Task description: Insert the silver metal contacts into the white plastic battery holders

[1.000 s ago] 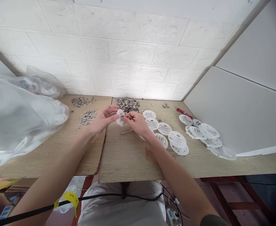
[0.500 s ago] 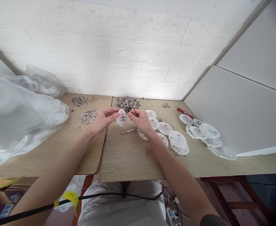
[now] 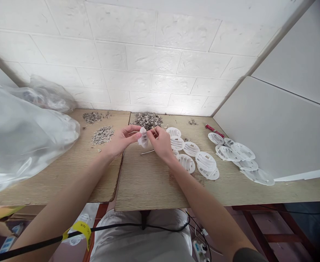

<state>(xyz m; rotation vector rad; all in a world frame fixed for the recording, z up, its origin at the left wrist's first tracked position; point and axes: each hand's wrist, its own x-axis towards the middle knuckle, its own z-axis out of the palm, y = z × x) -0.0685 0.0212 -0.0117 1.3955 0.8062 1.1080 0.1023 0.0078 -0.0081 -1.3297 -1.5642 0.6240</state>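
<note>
My left hand (image 3: pixel 124 140) is closed on a white oval plastic piece (image 3: pixel 143 138) with slots, held tilted above the table. The fingers of my right hand (image 3: pixel 160 142) are pinched at the piece's right edge. A thin tan sliver shows by those fingers; whatever they grip is too small to make out. Below the hands lies a thin metal tool (image 3: pixel 147 152), partly covered by my right hand. Just behind is a heap of small metal parts (image 3: pixel 148 120).
Several white oval pieces (image 3: pixel 205 161) lie right of my right hand, with another group (image 3: pixel 243 151) by the grey panel. A red pen-like object (image 3: pixel 214 130) rests there. Small metal parts (image 3: pixel 103 135) are spread at left, near a large plastic bag (image 3: pixel 26 134).
My left hand has shifted slightly right with the oval piece, which is turned more edge-on. My right hand has moved a little left and down, its fingers closer to the piece.
</note>
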